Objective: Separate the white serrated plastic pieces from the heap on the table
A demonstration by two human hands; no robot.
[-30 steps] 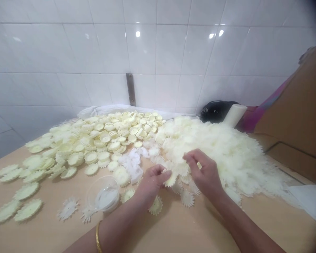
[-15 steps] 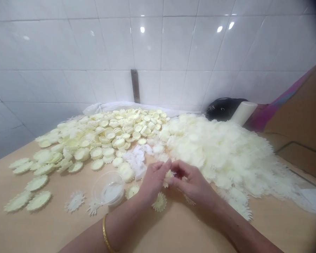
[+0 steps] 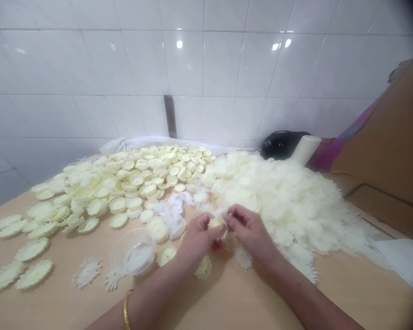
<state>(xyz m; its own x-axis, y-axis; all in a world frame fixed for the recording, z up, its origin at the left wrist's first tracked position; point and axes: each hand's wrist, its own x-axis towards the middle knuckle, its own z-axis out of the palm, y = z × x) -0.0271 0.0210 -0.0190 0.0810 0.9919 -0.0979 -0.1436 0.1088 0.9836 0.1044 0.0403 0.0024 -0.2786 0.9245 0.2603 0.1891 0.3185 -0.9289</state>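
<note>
My left hand (image 3: pixel 198 238) is closed on a pale yellow toothed disc (image 3: pixel 214 223), with the thumb across its face. Just to the right, the thumb and fingers of my right hand (image 3: pixel 249 233) are pinched together by the disc's upper edge. What lies in that pinch is too small to make out. Beneath the hands, a pale yellow toothed disc (image 3: pixel 203 267) and a whiter one (image 3: pixel 243 257) lie on the table. Left of my left wrist is a clear round tub (image 3: pixel 134 252) with something whitish inside.
Stacked yellow toothed discs (image 3: pixel 124 183) spread over the back left of the table (image 3: pixel 227 302). A heap of thin, pale frilly pieces (image 3: pixel 278 197) covers the right. Crumpled white cloth (image 3: pixel 172 213) lies between them. Behind are a black bag (image 3: pixel 282 143), a white roll (image 3: pixel 306 149) and cardboard (image 3: pixel 385 146).
My right hand has lifted slightly and its fingertips have moved to the disc's upper edge. The disc now lies flatter in my left hand. The whole view has shifted a little.
</note>
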